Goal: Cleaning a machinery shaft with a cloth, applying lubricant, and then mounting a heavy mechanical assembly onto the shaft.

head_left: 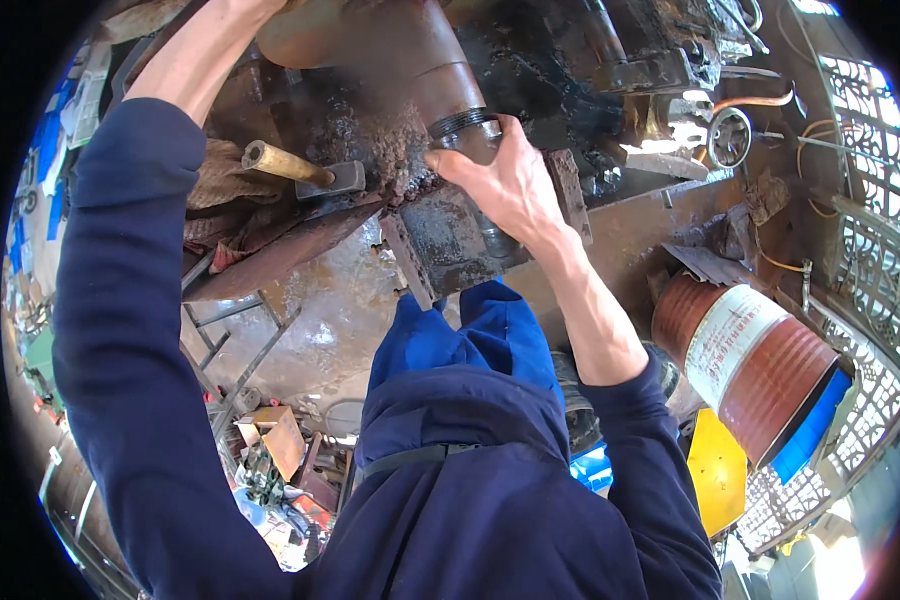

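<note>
My right hand (505, 185) is curved round a dark cylindrical part with a threaded collar (462, 122), thumb on its left side and fingers on its right. This part lines up with the end of a thick rusty brown cylinder (440, 75). Below it sits a heavy, greasy metal block (440, 235) with a plate on each side. My left arm (205, 60) reaches up past the cylinder's left side, and its hand is cut off by the upper edge. Left of the block, a hammer (342, 178) with a short tan handle rests on a rusty plate.
A rusty red drum (740, 355) with a white band lies at the right, near a yellow panel (717, 475). Greasy machinery with a small handwheel (730, 137) stands at upper right. A metal frame (235, 350) and scattered parts lie at lower left.
</note>
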Action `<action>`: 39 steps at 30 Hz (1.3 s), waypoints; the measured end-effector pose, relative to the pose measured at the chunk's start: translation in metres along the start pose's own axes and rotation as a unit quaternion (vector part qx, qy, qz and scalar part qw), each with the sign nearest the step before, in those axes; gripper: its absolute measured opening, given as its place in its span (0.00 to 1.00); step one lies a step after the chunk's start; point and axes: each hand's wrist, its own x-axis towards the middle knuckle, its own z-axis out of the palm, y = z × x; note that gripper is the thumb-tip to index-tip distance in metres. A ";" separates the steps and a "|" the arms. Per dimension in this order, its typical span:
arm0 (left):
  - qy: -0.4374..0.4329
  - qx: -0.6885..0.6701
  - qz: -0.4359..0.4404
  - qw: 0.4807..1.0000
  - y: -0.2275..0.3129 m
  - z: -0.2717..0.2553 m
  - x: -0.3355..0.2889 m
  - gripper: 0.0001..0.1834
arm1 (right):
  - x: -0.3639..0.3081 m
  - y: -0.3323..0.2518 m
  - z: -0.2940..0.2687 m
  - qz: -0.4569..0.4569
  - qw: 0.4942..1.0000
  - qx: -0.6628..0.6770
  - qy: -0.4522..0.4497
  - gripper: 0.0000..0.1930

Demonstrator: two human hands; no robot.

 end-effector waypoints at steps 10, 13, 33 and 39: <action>-0.026 -0.041 -0.010 0.999 0.001 -0.003 0.008 0.39 | 0.027 0.063 0.048 0.068 0.531 0.779 -0.326 0.48; -0.023 -0.032 -0.008 0.999 -0.005 0.001 0.004 0.39 | 0.029 0.064 0.007 0.043 0.813 0.542 -0.207 0.38; 0.010 -0.028 -0.005 1.000 -0.006 0.005 0.000 0.38 | -0.001 0.009 0.001 -0.060 0.997 0.042 0.007 0.35; -0.039 -0.038 -0.013 0.998 0.001 -0.003 0.008 0.35 | 0.028 0.057 0.018 0.006 0.780 0.563 -0.273 0.40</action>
